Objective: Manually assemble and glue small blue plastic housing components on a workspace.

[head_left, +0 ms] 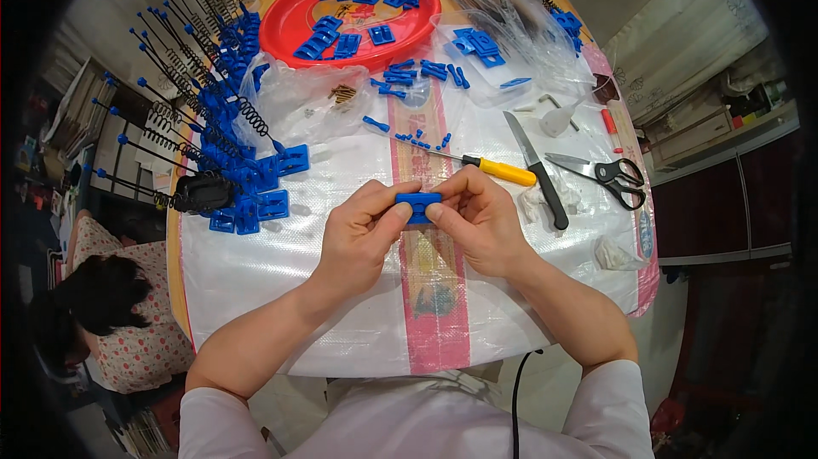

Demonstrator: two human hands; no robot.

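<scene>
Over the middle of the table, a small blue plastic part (418, 207) with a slotted shape is pinched between both hands. My left hand (362, 233) grips its left end with thumb and forefinger. At its right end, my right hand (481, 225) does the same. Just beyond the hands lie tiny blue pegs (417, 139) and a screwdriver (503, 171) with a yellow handle. Blue double-ended pieces (433, 71) are scattered farther back, near a heap of brass-coloured screws or pins (342, 94).
Blue bases with springs and rods (226, 165) crowd the left edge. A red basin (281, 20) of blue parts stands at the back. Right of my hands lie a knife (545, 182), scissors (609, 173), a white nozzle bottle (557, 121) and a red-handled tool (610, 127). A person (111, 297) is at lower left.
</scene>
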